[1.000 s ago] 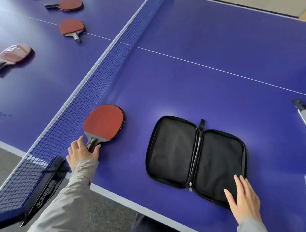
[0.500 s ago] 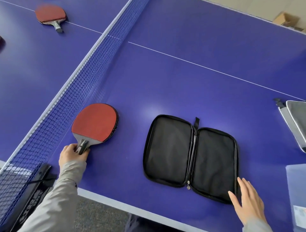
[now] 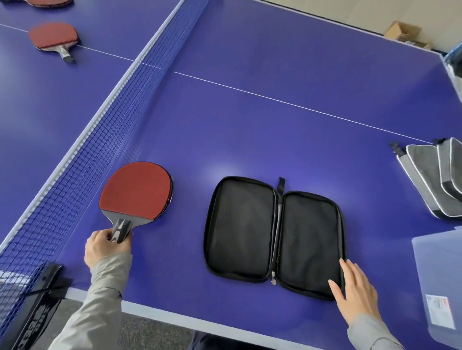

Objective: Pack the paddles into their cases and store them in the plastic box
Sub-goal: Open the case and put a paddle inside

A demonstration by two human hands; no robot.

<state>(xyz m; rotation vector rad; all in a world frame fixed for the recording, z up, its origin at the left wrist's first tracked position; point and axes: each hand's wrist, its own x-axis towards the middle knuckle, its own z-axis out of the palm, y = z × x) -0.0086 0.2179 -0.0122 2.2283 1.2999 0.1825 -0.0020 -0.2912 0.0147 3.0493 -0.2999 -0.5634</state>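
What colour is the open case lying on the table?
Black, inside and along its zipped edge; the open case shows clearly in the head view.

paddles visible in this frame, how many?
3. One gripped by the handle in the left hand: paddle. Across the net: second paddle, third paddle cut off at top edge. More may lie outside view.
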